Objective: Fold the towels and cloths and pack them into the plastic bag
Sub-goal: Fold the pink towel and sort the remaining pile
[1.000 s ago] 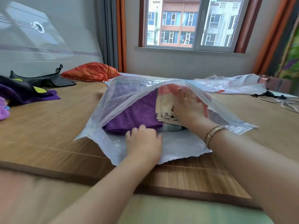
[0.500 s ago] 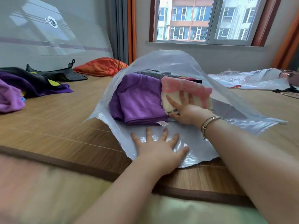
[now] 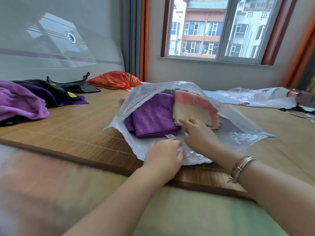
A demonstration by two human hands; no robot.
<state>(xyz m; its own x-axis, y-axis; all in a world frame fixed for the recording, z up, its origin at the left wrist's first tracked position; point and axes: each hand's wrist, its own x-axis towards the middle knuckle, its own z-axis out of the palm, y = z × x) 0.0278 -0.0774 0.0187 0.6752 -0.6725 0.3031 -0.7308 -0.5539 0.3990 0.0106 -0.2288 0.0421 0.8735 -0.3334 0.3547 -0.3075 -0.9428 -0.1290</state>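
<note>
- Left hand (image 3: 164,155) presses the slippery, flimsy plastic bag (image 3: 238,137) flat, fingers relaxed.
- Right hand (image 3: 199,133), released, touches the soft folded cream towel (image 3: 192,113); best gripped along its folded edge.

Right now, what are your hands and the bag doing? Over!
Left hand flat on plastic bag lip, right hand open at its mouth. Purple towel and pink-and-cream towel folded inside. Loose cloths wait far left. Nothing blocking.
</note>
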